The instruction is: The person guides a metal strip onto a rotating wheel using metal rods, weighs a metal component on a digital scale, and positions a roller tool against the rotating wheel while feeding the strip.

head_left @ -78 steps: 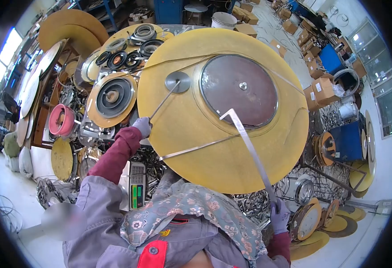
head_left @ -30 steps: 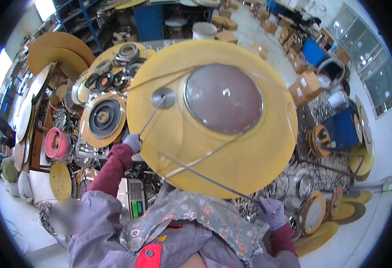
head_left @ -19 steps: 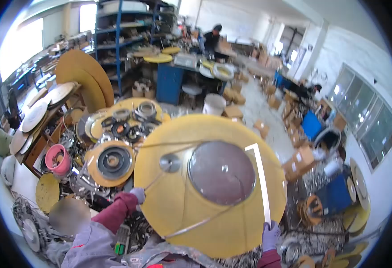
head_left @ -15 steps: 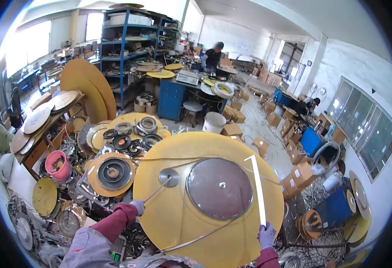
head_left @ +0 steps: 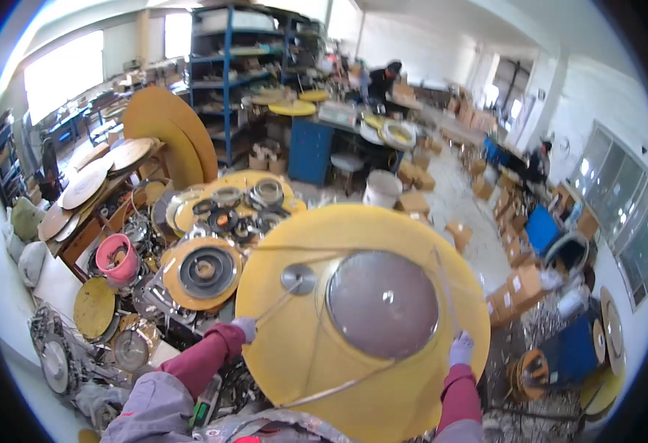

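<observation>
A large yellow disc (head_left: 279, 369) lies in front of me, with a dark reddish round plate (head_left: 383, 317) on it. My left hand (head_left: 245, 329), gloved, is closed at the disc's left edge on a thin rod (head_left: 276, 304), which reaches up to a small grey disc (head_left: 299, 278). Over the right part of the yellow disc, my gloved right hand (head_left: 462, 347) is closed round the lower end of a metal strip (head_left: 446, 292) that points up and away. Another narrow strip (head_left: 338, 387) crosses the front of the disc.
Left of the disc are a black ringed reel (head_left: 207, 271), several small rings and a pink bucket (head_left: 118, 260). Behind stand a white bucket (head_left: 382, 189) and a blue cabinet (head_left: 310, 151). Cardboard boxes (head_left: 523, 284) line the right. Two people (head_left: 383, 83) (head_left: 539, 162) are farther back.
The view has tilted up from the disc toward the room. My right hand has swung the strip from low across the disc's front to its right side. My left hand still grips the rod.
</observation>
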`<action>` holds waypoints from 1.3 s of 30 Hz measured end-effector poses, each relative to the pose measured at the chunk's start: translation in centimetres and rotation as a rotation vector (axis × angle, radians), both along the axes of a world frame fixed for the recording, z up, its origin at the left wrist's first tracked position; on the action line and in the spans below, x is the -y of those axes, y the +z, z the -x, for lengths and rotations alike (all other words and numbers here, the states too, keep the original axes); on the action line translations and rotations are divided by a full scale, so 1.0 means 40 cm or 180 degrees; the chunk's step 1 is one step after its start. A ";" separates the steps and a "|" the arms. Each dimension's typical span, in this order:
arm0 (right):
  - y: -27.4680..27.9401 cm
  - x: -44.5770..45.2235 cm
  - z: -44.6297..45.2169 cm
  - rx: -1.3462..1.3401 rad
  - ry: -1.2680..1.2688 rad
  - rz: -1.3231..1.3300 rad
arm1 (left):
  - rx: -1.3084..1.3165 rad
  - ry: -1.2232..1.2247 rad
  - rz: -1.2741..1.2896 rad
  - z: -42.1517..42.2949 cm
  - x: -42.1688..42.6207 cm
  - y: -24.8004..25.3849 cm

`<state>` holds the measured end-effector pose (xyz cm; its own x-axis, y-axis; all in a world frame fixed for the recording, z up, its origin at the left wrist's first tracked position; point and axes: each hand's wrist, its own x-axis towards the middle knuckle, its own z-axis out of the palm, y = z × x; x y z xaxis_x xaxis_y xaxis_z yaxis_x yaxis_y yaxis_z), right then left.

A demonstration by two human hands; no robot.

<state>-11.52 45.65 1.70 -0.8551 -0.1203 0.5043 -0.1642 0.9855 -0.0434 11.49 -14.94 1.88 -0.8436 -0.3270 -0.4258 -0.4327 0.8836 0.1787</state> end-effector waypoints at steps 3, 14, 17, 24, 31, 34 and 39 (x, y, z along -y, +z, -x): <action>0.012 -0.073 -0.080 0.0531 -0.0299 -0.0172 | -0.0001 -0.0032 0.0252 0.012 0.007 -0.028; 0.214 -0.198 -0.609 0.0937 -0.0737 0.0220 | -0.0378 -0.0041 -0.0298 -0.013 0.029 0.028; 0.283 -0.197 -0.786 0.1190 -0.0933 0.0181 | -0.0272 -0.0006 -0.0399 -0.009 0.040 0.031; 0.407 -0.167 -1.080 0.1233 -0.0668 0.0110 | -0.0436 -0.0222 -0.0365 -0.010 0.041 0.070; 0.450 0.005 -1.066 0.1874 -0.0004 0.0064 | -0.0386 -0.0353 -0.0678 0.012 0.070 0.038; 0.413 0.096 -1.016 0.1765 0.0134 -0.0055 | -0.0473 -0.0381 -0.0572 0.023 0.078 0.005; 0.384 0.224 -0.951 0.1748 0.0254 0.0177 | -0.0550 -0.0283 -0.0713 0.041 0.071 -0.020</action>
<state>26.53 36.68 17.07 -0.9834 -0.1812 -0.0056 -0.1767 0.9647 -0.1953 9.86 -17.80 1.07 -0.9311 -0.1628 -0.3265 -0.3017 0.8469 0.4378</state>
